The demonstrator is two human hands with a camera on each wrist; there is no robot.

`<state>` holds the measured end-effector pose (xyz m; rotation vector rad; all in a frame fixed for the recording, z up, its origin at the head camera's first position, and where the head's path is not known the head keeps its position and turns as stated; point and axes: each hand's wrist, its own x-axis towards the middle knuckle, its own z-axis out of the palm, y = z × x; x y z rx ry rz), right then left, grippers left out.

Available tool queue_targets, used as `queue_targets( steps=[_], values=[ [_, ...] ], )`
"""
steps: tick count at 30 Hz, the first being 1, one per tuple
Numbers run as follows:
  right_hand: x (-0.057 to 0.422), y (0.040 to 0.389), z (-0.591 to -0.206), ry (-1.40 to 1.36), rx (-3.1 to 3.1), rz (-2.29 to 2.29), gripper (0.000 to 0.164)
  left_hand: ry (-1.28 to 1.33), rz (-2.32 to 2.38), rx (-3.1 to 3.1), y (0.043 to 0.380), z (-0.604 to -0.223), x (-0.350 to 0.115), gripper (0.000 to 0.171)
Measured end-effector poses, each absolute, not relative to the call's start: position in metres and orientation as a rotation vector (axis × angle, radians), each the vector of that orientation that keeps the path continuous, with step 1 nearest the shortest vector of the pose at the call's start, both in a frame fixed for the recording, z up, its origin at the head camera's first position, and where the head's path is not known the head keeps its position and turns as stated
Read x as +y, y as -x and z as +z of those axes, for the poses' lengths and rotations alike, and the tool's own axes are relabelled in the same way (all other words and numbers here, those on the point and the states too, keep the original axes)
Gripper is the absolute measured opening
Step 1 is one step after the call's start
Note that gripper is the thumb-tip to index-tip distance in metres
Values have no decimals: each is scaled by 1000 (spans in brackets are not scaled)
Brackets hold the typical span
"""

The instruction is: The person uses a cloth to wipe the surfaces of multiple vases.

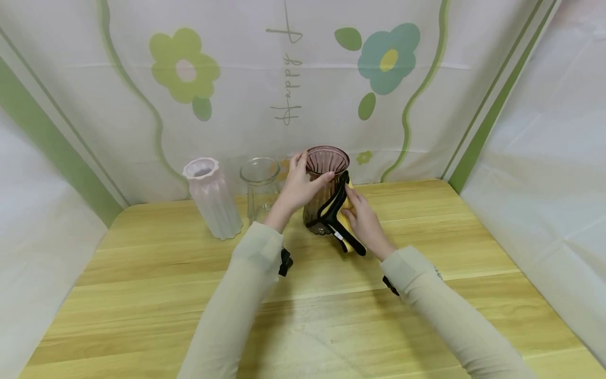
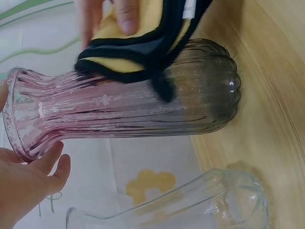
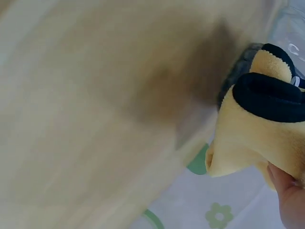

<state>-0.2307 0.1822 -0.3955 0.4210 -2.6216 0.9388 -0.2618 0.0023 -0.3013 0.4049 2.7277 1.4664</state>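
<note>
Near the back edge of the desk point(image 1: 142, 295), a ribbed purple glass vase point(image 1: 313, 208) stands upright, and your left hand point(image 1: 300, 185) has hold of it at the flared mouth, the thumb across the near side and the other fingers curled about the left of the rim. Your right hand point(image 1: 364, 216) pinches a yellow cloth with black edging point(image 3: 259, 143), thumb on one face and fingers on the other, only partly open around the fabric. You have that cloth against the vase's right side, its black trim crossing the ribbed wall and a small white tag showing on it. Just left of the purple vase stands a clear glass vase point(image 1: 262, 197), partly hidden by your left arm; beside that is a white fluted vase point(image 1: 215, 205). Behind everything hangs a white curtain point(image 1: 246, 110) printed with flowers and "Happy" lettering.
</note>
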Motion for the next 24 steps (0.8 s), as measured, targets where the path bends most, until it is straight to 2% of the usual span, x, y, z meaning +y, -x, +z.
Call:
queue_targets(
  steps=[9,17,24],
  values=[
    [176,233,-372,-354,-2538,1039,62,-456,1483,2676,262,-297,0,88],
    [179,233,-381,-381,-2585,1054,59,-457,1529,2615,262,-297,3,85],
    [186,229,-401,-415,-2649,971,58,-391,1478,2677,260,-299,5,98]
  ],
)
